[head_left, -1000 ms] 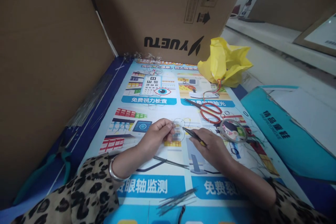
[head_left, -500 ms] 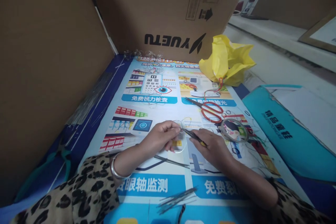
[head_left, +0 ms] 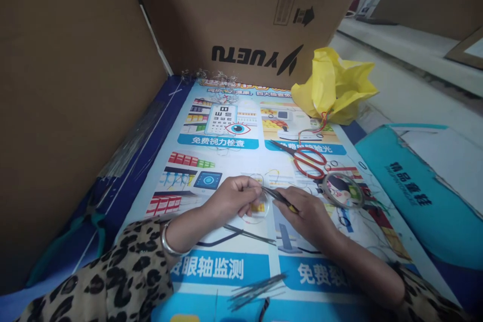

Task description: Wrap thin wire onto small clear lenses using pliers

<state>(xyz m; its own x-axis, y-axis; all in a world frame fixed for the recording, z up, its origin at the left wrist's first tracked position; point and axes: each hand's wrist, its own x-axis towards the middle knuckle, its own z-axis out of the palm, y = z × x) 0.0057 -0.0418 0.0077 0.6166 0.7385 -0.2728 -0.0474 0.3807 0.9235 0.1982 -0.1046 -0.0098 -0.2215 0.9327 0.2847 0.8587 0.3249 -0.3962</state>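
Observation:
My left hand (head_left: 237, 197) is closed, its thumb and fingertips pinching a thin wire loop (head_left: 268, 208) that hangs over the printed sheet. Held in my right hand (head_left: 304, 211) are slender dark needle-nose pliers (head_left: 277, 195) with a bit of yellow at the handle. Their tips meet the wire right at my left fingertips; the exact contact is too small to make out. Below my hands lie dark straight wires (head_left: 251, 234) and a looser bundle of wires (head_left: 256, 289). Red-handled scissors (head_left: 309, 161) rest beyond my right hand, with a roll of tape (head_left: 343, 189) beside them.
Tall cardboard (head_left: 249, 5) walls off the back and left. A yellow bag (head_left: 332, 85) stands at the back right, near a teal box (head_left: 411, 186). To the left are teal-handled pliers (head_left: 71, 234) and a bundle of wires (head_left: 124, 146). Tangled wire pieces (head_left: 222, 88) lie at the back.
The whole view has shifted slightly, so things appear a little further right. Both hands keep nearly the same pose, with the plier tips still at the wire by my left fingers.

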